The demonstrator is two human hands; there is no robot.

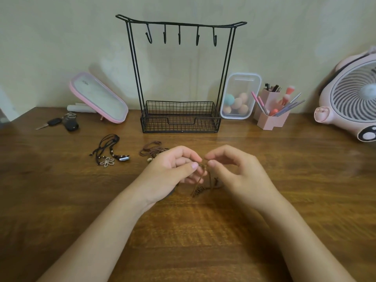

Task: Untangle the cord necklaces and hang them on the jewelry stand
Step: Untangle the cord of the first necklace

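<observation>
A thin brown cord necklace [200, 185] hangs between my two hands above the middle of the wooden table. My left hand [173, 171] pinches the cord between thumb and fingers. My right hand [232, 169] pinches it just to the right, fingertips almost meeting the left ones. A black cord necklace with a metal flower pendant [108, 154] lies to the left. A reddish-brown cord bundle [151, 150] lies partly behind my left hand. The black wire jewelry stand [180, 78] stands at the back, its several hooks bare.
A pink mirror [99, 98] leans at the back left, with keys [63, 123] in front of it. A clear box of sponges [238, 96], a pink brush holder [272, 110] and a pink fan [352, 98] stand at the right.
</observation>
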